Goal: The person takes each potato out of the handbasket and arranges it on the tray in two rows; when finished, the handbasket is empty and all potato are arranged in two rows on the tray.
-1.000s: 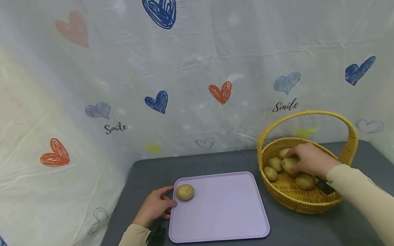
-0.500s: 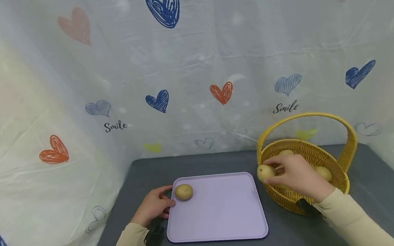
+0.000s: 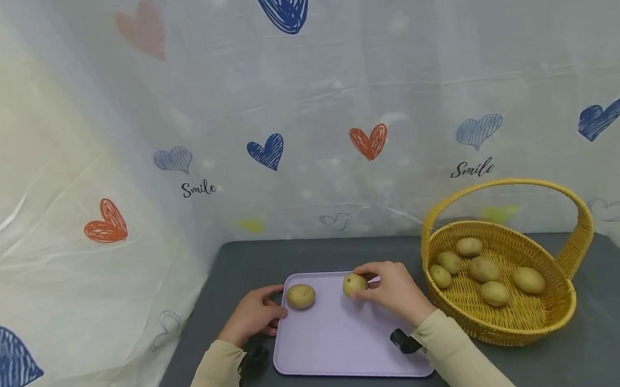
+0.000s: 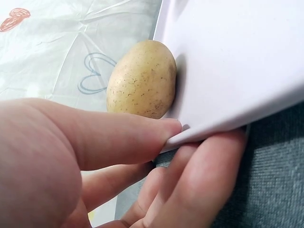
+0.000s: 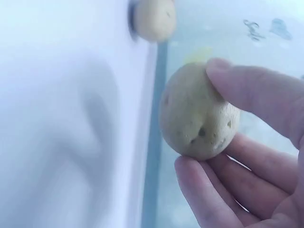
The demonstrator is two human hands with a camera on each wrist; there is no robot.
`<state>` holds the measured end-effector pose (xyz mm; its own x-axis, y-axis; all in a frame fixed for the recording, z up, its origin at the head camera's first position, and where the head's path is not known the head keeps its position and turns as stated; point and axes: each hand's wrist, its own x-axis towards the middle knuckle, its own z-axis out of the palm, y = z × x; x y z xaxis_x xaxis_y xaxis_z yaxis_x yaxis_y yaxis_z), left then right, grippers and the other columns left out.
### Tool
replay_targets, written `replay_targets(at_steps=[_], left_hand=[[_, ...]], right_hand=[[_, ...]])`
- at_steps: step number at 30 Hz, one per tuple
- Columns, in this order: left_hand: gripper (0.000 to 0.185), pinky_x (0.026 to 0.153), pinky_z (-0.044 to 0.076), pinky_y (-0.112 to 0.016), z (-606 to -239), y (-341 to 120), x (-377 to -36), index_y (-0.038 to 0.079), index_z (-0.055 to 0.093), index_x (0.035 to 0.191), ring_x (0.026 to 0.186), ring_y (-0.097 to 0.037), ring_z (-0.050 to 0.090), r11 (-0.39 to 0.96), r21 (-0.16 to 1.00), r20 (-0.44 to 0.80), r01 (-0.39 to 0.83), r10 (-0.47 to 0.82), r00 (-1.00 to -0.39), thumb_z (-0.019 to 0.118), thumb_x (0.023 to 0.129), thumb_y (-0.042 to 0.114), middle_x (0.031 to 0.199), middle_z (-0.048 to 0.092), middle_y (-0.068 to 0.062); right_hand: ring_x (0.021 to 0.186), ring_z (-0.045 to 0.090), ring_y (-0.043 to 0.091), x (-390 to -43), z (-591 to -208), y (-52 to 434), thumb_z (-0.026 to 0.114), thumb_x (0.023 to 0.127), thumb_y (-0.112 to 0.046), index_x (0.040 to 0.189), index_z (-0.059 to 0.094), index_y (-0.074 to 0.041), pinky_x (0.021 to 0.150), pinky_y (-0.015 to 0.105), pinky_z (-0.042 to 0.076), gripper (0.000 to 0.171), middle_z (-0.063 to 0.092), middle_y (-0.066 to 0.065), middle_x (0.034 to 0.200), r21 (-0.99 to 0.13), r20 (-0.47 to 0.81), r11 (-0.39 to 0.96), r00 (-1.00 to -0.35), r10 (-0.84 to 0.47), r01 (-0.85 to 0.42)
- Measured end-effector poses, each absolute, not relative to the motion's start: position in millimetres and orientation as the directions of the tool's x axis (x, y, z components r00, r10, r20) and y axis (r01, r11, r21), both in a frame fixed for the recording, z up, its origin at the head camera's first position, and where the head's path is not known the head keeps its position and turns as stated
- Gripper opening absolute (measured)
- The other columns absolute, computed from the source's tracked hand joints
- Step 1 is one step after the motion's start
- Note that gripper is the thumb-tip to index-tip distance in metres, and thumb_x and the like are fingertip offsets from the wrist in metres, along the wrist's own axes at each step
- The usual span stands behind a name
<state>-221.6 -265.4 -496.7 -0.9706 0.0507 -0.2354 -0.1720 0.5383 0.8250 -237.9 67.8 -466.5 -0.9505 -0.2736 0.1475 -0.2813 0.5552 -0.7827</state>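
A pale purple tray [image 3: 349, 342] lies on the dark table. At its left rim, my left hand [image 3: 254, 313] pinches the edge, thumb [image 4: 137, 140] over the rim and fingers below it. One potato [image 3: 300, 296] rests in the tray's far left corner, close to that thumb. My right hand [image 3: 396, 290] holds a second potato [image 5: 199, 111] between thumb and fingertips, over the far right part of the tray. In the right wrist view the hand's shadow falls on the tray. Several potatoes [image 3: 483, 269] lie in a yellow wicker basket.
The basket [image 3: 509, 336], with a tall arched handle [image 3: 506, 183], stands right of the tray, near the right forearm. Dark table surface [image 3: 320, 253] shows behind the tray. A pale curtain [image 3: 303, 109] printed with hearts hangs at the back and left.
My right hand has lifted a potato out of the basket and carried it left over the tray. The basket, which was tilted half a second ago, sits level. My left hand stays at the rim.
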Motion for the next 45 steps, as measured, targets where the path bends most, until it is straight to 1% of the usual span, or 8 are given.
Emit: replay_targets(at_steps=[5,10,19,24,28,33,39,45], left_hand=[[0.064,0.058,0.066,-0.037,-494.8,-258.8,-222.4,0.009,0.062,0.151,0.069,-0.021,0.07,0.539,0.827,-0.234,-0.162,0.067,-0.97,0.083,0.091,0.009,0.091,0.069,-0.013],[0.065,0.058,0.066,-0.037,-495.2,-254.7,-222.9,0.009,0.06,0.153,0.069,-0.02,0.07,0.533,0.832,-0.24,-0.155,0.094,-0.966,0.082,0.092,0.01,0.092,0.069,-0.012],[0.064,0.058,0.065,-0.035,-499.2,-256.7,-222.2,0.01,0.061,0.152,0.069,-0.02,0.069,0.545,0.821,-0.244,-0.169,0.067,-0.968,0.082,0.092,0.011,0.092,0.069,-0.012],[0.064,0.059,0.066,-0.036,-500.6,-260.0,-219.7,0.009,0.061,0.152,0.068,-0.02,0.069,0.54,0.823,-0.244,-0.177,0.054,-0.968,0.082,0.092,0.01,0.092,0.069,-0.012],[0.063,0.059,0.066,-0.036,-498.6,-261.3,-221.4,0.009,0.061,0.152,0.066,-0.02,0.069,0.537,0.824,-0.24,-0.179,0.045,-0.97,0.082,0.092,0.008,0.091,0.069,-0.012],[0.063,0.058,0.065,-0.036,-495.8,-260.1,-223.1,0.01,0.062,0.151,0.066,-0.019,0.068,0.543,0.819,-0.245,-0.185,0.04,-0.969,0.082,0.092,0.008,0.09,0.069,-0.011],[0.063,0.058,0.066,-0.036,-493.4,-259.8,-222.9,0.009,0.061,0.152,0.065,-0.02,0.068,0.539,0.824,-0.235,-0.174,0.047,-0.971,0.081,0.092,0.008,0.09,0.069,-0.012],[0.063,0.058,0.066,-0.037,-493.4,-259.9,-220.9,0.009,0.062,0.151,0.067,-0.02,0.069,0.556,0.811,-0.239,-0.182,0.03,-0.971,0.082,0.092,0.009,0.09,0.07,-0.012]], right_hand=[[0.1,0.078,0.02,-241.2,-478.8,46.3,0.097,0.081,-0.021,0.118,0.083,-0.012,0.085,0.031,0.067,0.041,0.082,0.003,0.109,-0.816,0.134,0.515,-0.953,-0.273,-0.263],[0.096,0.08,0.021,-237.6,-485.2,39.0,0.097,0.08,-0.019,0.12,0.082,-0.01,0.083,0.034,0.067,0.044,0.082,0.006,0.111,-0.821,0.113,0.525,-0.965,-0.238,-0.226],[0.093,0.076,0.014,-237.8,-496.0,32.6,0.098,0.079,-0.019,0.122,0.081,-0.01,0.079,0.027,0.063,0.046,0.081,0.005,0.113,-0.822,0.089,0.53,-0.966,-0.242,-0.209],[0.094,0.076,0.013,-241.2,-499.0,28.7,0.097,0.079,-0.019,0.122,0.081,-0.009,0.081,0.029,0.063,0.047,0.081,0.006,0.116,-0.823,0.098,0.521,-0.96,-0.263,-0.227],[0.095,0.077,0.014,-244.9,-498.7,24.7,0.097,0.079,-0.02,0.124,0.081,-0.009,0.081,0.029,0.064,0.049,0.081,0.007,0.117,-0.835,0.09,0.507,-0.962,-0.258,-0.214],[0.095,0.076,0.013,-245.9,-497.9,22.7,0.097,0.079,-0.021,0.124,0.081,-0.009,0.08,0.028,0.063,0.049,0.081,0.006,0.115,-0.84,0.071,0.506,-0.964,-0.255,-0.196],[0.092,0.074,0.012,-245.2,-495.8,23.2,0.098,0.079,-0.023,0.122,0.081,-0.009,0.082,0.032,0.062,0.049,0.081,0.003,0.108,-0.832,0.083,0.514,-0.963,-0.257,-0.208],[0.091,0.072,0.01,-246.0,-496.5,23.3,0.097,0.08,-0.026,0.123,0.08,-0.009,0.082,0.031,0.061,0.049,0.08,0.002,0.106,-0.832,0.07,0.518,-0.963,-0.26,-0.2]])
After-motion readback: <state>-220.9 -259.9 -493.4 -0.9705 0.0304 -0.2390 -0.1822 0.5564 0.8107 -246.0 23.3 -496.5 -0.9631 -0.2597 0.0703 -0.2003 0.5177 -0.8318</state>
